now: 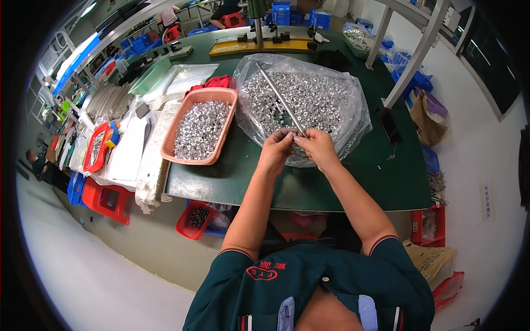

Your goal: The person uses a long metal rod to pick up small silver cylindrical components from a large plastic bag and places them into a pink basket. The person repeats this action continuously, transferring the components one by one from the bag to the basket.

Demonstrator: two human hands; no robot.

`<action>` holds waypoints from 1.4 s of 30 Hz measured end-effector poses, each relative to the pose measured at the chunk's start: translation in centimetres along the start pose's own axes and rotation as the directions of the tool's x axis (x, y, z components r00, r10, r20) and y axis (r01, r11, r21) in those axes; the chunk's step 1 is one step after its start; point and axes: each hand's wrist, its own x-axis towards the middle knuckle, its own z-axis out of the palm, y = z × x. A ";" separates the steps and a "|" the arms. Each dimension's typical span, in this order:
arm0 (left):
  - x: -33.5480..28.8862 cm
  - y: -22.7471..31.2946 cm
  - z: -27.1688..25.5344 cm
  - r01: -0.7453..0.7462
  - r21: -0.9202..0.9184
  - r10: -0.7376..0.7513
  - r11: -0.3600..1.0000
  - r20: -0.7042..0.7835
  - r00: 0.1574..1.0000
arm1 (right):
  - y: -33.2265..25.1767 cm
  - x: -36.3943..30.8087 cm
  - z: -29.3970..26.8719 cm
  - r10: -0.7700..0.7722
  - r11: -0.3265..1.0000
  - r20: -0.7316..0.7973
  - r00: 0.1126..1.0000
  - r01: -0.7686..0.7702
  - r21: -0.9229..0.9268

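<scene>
My left hand point(279, 144) and my right hand point(318, 146) meet over the near edge of a clear plastic bag point(358, 118). The bag is spread open on the table and full of small silver metal parts point(298, 94). A long thin metal rod point(280, 98) slants across the parts, its near end at the fingers of my right hand, which are closed around it. My left fingers are pinched right beside it; what lies between them is too small to make out. Left of the bag, a pink plastic basket point(167, 144) holds more of the silver parts.
The green table point(221, 185) carries a phone point(389, 124) at the right and a yellow-based metal fixture point(259, 47) at the back. A grey frame post point(415, 60) rises at the right. Papers and a red tray point(88, 160) lie left. Under the table edge stands a red bin point(185, 229).
</scene>
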 end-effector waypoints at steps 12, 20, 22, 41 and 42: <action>-0.4 0.3 0.6 -0.024 0.096 0.030 0.995 -0.058 0.998 | -0.1 -0.1 -0.2 -0.023 0.994 0.007 1.000 0.024 -0.104; -0.5 0.4 1.0 -0.106 0.315 0.142 0.943 -0.092 0.986 | 0.3 0.3 0.0 -0.009 0.994 -0.031 0.999 0.006 -0.113; -0.5 0.3 0.7 -0.063 0.200 0.087 0.978 -0.113 0.990 | 0.1 0.2 0.1 0.007 0.995 -0.028 1.000 -0.010 -0.096; -0.1 0.4 -0.5 0.079 -0.275 -0.103 0.958 -0.075 0.992 | 0.2 -0.1 -0.4 -0.047 0.988 -0.027 0.999 0.043 -0.148; -0.1 0.3 -0.5 0.075 -0.228 -0.095 0.971 -0.081 0.992 | 0.1 -0.1 -0.3 -0.059 0.989 -0.019 0.998 0.055 -0.138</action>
